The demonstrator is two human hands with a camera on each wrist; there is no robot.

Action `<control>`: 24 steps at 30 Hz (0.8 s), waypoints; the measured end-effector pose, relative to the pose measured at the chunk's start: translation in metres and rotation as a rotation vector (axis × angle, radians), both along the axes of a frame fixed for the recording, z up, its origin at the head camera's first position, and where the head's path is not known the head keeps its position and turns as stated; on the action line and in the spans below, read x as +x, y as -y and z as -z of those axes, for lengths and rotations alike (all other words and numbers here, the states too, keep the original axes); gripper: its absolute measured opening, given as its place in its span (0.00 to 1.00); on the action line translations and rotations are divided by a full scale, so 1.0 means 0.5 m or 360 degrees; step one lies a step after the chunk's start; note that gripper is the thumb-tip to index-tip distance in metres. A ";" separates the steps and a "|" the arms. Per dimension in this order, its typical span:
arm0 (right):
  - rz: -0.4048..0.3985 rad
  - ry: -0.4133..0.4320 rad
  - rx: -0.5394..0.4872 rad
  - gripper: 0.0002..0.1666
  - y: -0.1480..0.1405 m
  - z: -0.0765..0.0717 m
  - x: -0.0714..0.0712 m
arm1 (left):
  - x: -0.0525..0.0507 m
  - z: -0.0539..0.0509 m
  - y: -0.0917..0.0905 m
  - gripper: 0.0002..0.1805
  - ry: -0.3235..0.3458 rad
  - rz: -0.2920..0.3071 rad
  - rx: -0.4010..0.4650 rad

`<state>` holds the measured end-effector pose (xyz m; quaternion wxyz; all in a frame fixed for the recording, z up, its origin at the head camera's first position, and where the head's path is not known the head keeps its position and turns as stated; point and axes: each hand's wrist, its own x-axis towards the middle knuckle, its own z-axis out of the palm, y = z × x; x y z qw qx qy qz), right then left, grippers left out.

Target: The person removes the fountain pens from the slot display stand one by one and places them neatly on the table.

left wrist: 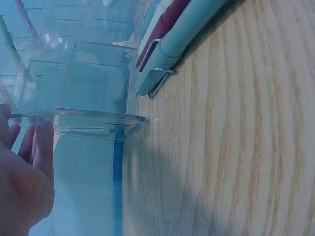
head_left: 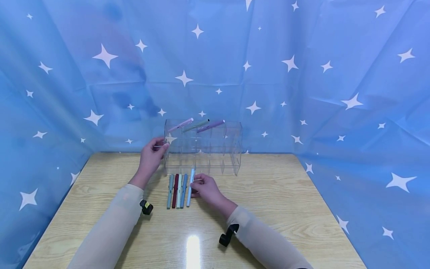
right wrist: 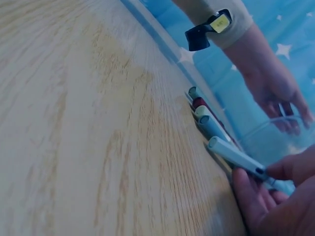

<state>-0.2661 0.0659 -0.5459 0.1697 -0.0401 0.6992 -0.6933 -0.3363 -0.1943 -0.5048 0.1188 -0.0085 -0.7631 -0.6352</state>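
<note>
A clear, compartmented pen organizer [head_left: 203, 149] stands at the back of the table, three pens lying slanted across its top: a pink pen [head_left: 180, 124], a green pen [head_left: 196, 126] and a purple pen [head_left: 211, 126]. My left hand [head_left: 151, 155] grips its left side wall, thumb near the front edge. In front of it my right hand [head_left: 209, 189] pinches a light blue pen [head_left: 190, 188] between thumb and fingers. Left of that pen lie a teal pen [head_left: 170, 191], a dark red pen [head_left: 175, 191], a pale green pen [head_left: 179, 191] and a blue pen [head_left: 183, 191], side by side.
The wooden table [head_left: 275, 209] reaches back to a blue curtain [head_left: 221, 48] printed with white stars. It hangs close behind the organizer and along both sides. Each sleeve carries a black wrist camera, the left one [head_left: 146, 207] and the right one [head_left: 228, 235].
</note>
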 end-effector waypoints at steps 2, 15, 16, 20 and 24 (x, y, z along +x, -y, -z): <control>0.0010 -0.0004 0.0019 0.21 0.003 0.000 0.000 | -0.001 0.000 -0.001 0.27 -0.0001 -0.0003 -0.0002; -0.0023 -0.0050 0.0139 0.26 0.009 0.001 -0.007 | -0.003 0.003 0.000 0.27 -0.0012 -0.0019 -0.0024; -0.0026 -0.0041 0.0153 0.26 0.009 0.000 -0.008 | -0.003 0.003 0.000 0.27 -0.0012 -0.0019 -0.0023; -0.0034 -0.0016 0.0221 0.28 0.011 -0.007 -0.012 | -0.002 0.002 0.000 0.27 -0.0006 -0.0021 -0.0023; -0.0033 0.0012 0.0261 0.29 0.015 -0.019 -0.013 | -0.002 0.002 0.000 0.27 -0.0004 -0.0023 -0.0029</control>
